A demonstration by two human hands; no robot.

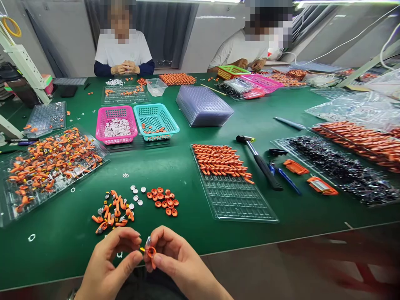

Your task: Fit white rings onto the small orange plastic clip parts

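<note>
At the table's near edge, my right hand pinches an orange earbud shell, a small cupped piece with a silvery part on top and a yellow tab at its side. My left hand is close by on the left, thumb and forefinger apart beside the yellow tab. Just beyond my hands lies a loose pile of orange earbud parts with silver and yellow bits. Several white discs and several orange round caps lie to the right of the pile.
A clear tray half filled with orange pieces lies right of centre, beside a hammer. A heaped tray stands left. Pink and turquoise baskets and stacked clear trays stand farther back. Two people sit opposite.
</note>
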